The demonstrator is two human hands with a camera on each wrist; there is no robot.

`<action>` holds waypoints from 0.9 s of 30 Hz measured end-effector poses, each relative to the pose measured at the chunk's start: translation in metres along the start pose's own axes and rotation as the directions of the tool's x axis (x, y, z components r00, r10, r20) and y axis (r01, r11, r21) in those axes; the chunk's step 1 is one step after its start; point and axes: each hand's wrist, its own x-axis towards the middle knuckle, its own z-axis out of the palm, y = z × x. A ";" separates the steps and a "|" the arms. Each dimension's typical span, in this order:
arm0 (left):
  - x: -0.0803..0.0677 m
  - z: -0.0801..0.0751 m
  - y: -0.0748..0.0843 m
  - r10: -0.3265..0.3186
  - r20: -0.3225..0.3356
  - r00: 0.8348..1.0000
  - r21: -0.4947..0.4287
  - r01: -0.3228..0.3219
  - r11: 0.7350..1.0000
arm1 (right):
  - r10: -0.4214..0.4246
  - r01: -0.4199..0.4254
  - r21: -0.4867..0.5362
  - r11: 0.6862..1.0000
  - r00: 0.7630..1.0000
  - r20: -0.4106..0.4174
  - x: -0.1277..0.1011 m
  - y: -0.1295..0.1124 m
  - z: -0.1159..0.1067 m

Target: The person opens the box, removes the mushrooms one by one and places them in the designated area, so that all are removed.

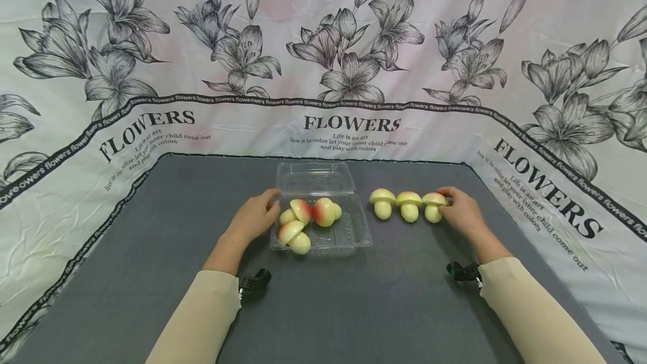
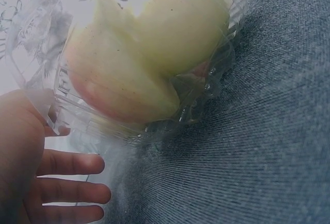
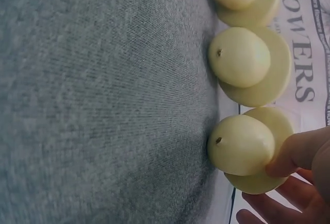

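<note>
A clear plastic clamshell box lies open at the table's centre, its lid folded back. Inside are three toy mushrooms with red-tinted caps; one fills the left wrist view. My left hand rests against the box's left wall, fingers straight. To the right of the box, three pale yellow-green mushrooms stand in a row on the cloth. My right hand pinches the rightmost one, thumb on its stem and fingers behind the cap.
The table top is dark grey cloth. White sheets printed with flowers wall it in at the back and both sides. Both forearms in beige sleeves reach in from the near edge, a black wrist camera mount on each.
</note>
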 end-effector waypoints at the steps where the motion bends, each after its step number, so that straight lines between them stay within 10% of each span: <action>1: 0.000 0.000 0.000 0.000 0.001 1.000 0.002 0.000 1.000 | 0.002 -0.002 0.004 1.000 1.000 0.005 0.000 0.000 0.001; 27: -0.001 -0.002 0.002 0.005 0.002 1.000 -0.010 -0.005 1.000 | -0.052 0.055 0.094 0.994 0.998 -0.029 -0.005 -0.038 -0.005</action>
